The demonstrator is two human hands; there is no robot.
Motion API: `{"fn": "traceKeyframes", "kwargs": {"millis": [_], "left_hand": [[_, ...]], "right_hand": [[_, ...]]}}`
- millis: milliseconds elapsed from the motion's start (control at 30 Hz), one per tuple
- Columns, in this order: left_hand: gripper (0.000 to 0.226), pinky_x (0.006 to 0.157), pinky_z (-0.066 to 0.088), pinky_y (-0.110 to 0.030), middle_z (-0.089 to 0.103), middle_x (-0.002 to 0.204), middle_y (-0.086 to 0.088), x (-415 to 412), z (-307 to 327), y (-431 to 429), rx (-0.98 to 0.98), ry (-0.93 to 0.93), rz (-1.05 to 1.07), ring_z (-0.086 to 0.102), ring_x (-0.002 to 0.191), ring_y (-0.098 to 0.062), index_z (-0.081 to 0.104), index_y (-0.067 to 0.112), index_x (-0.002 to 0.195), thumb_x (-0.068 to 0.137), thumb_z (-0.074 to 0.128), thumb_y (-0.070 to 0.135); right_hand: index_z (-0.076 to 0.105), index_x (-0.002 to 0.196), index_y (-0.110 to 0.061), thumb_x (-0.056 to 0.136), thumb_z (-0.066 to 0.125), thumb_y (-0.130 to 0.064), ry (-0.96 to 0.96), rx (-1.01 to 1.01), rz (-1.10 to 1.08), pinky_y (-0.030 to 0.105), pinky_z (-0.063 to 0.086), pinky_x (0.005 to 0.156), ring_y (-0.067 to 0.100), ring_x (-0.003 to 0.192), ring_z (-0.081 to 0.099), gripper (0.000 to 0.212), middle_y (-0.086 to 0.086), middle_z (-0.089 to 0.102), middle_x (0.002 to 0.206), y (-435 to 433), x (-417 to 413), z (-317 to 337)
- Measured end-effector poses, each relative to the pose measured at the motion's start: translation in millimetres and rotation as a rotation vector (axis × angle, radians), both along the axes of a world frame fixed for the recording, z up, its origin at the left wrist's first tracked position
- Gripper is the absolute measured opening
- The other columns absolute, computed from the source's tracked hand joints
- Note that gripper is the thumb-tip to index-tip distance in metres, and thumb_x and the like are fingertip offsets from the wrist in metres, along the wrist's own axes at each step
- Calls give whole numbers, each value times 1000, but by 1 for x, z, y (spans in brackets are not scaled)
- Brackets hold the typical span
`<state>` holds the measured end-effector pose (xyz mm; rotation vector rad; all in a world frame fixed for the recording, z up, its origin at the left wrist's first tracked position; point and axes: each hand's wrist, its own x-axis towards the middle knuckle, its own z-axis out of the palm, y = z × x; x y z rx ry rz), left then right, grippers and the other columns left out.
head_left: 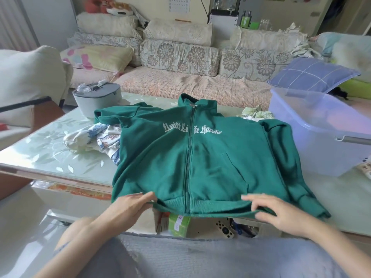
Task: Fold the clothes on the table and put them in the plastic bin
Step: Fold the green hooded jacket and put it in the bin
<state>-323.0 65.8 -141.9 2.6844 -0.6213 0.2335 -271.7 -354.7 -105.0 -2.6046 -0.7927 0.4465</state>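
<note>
Both grips closed on cloth: my left hand and right hand pinch the hem of the green hoodie. It lies flat on the surface, not yet folded. Floral clothes wait; the plastic bin looks unfilled.

Floral-covered sofa with cushions behind a daylit glass-topped table.
</note>
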Motion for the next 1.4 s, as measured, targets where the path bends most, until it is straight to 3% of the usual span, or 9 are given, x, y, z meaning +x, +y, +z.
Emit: {"fn": "traceKeyframes", "kwargs": {"millis": [133, 233, 400, 600, 767, 833, 1067, 1300, 1400], "left_hand": [[44, 87, 42, -23, 61, 103, 27, 5, 4, -15, 51, 228, 25, 54, 101, -1, 23, 46, 129, 91, 37, 62], [42, 82, 40, -21, 60, 105, 25, 14, 7, -25, -29, 18, 69, 51, 89, 1, 33, 38, 132, 93, 42, 49], [43, 99, 40, -37, 56, 124, 2, 34, -13, -16, -169, -159, 372, 51, 117, -21, 53, 21, 127, 86, 64, 13], [59, 116, -3, -48, 7, 154, 19, 34, -27, -10, 203, 186, 259, 2, 146, -9, 14, 43, 147, 96, 45, 42], [29, 106, 32, -40, 58, 125, -2, 37, -23, 0, -270, -75, 415, 48, 123, -26, 65, 20, 117, 88, 63, 14], [27, 95, 38, -37, 55, 112, -10, 29, -16, 9, -501, -196, 689, 50, 109, -31, 64, 12, 109, 84, 62, 2], [46, 89, 44, -43, 54, 102, -18, 25, -25, 39, -1130, 464, 977, 56, 97, -31, 36, 8, 122, 89, 63, 25], [39, 90, 46, -45, 61, 92, -15, 27, -14, 41, -966, 433, 943, 58, 89, -30, 61, 4, 106, 93, 54, 40], [33, 84, 42, -39, 62, 101, -12, 26, -9, 37, -928, 334, 871, 57, 96, -30, 61, 3, 109, 95, 53, 31]], "right_hand": [[63, 74, -30, 87, 62, -36, 96, -46, -45, 24, 26, 108, -17, 123, 35, 14, -36, 44, 129, 11, -6, -2], [66, 72, -28, 87, 65, -36, 95, 217, -201, 25, 37, 98, -14, 107, 53, 16, -28, 65, 106, 24, -5, 9], [58, 90, -39, 85, 61, -47, -194, 106, -364, 33, 47, 86, -6, 97, 54, 10, -22, 59, 100, 33, 11, -8], [45, 132, -36, 91, 53, -46, -187, -64, -274, 25, 32, 99, 2, 114, 35, 43, -22, 39, 123, 31, 13, -30], [57, 123, -31, 88, 62, -39, -192, 49, -323, 23, 30, 103, 2, 115, 38, 37, -20, 45, 123, 21, 10, -33], [66, 114, -26, 83, 70, -30, -338, 102, -423, 25, 28, 100, 12, 115, 41, 32, -9, 52, 124, 10, 8, -35], [51, 133, -16, 80, 74, -23, -368, 125, -865, 40, 26, 102, 37, 120, 40, 58, 20, 53, 128, -22, 1, -43], [44, 137, -31, 87, 62, -4, -265, 337, -703, 34, 36, 101, 23, 127, 45, 60, 2, 48, 136, -7, -4, -19], [52, 132, -32, 88, 58, 1, -294, 259, -680, 31, 41, 74, 29, 86, 56, 55, 0, 51, 101, -8, -5, -11]]}}
